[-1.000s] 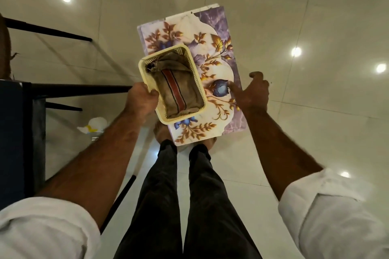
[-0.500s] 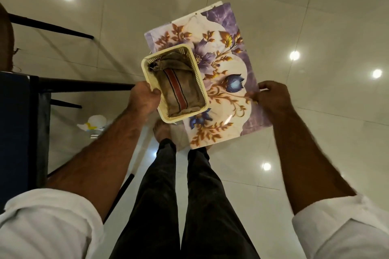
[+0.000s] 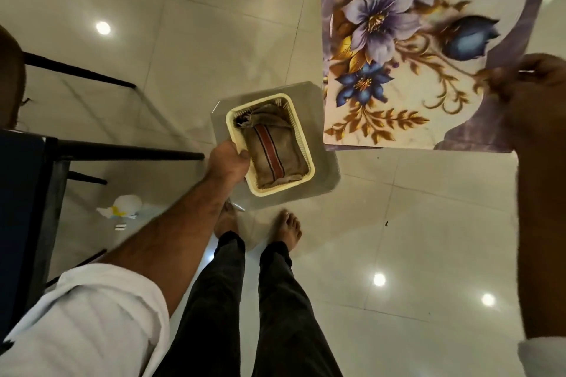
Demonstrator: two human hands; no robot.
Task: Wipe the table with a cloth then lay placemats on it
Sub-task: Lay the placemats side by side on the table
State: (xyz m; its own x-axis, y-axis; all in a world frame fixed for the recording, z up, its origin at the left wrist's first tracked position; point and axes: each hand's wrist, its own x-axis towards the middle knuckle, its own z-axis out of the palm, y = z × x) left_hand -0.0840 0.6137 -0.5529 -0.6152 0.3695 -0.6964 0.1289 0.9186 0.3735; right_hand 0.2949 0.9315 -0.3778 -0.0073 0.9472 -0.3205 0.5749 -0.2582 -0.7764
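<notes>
My left hand grips the left rim of a cream plastic basket, held over the floor in front of me. A folded brownish cloth with a red stripe lies inside it. A flat grey mat with clipped corners sits directly under the basket, carried along with it. My right hand pinches the right edge of a floral placemat, purple and blue flowers with gold leaves, raised at the upper right, apart from the basket. Its top runs out of view.
A dark piece of furniture with black rails stands at the left edge. Crumpled white paper lies on the glossy tiled floor beside it. My bare feet stand just below the basket.
My right hand has drawn the floral placemat out from under the basket, up and to the right. The basket stays in my left hand, with a grey mat now showing beneath it.
</notes>
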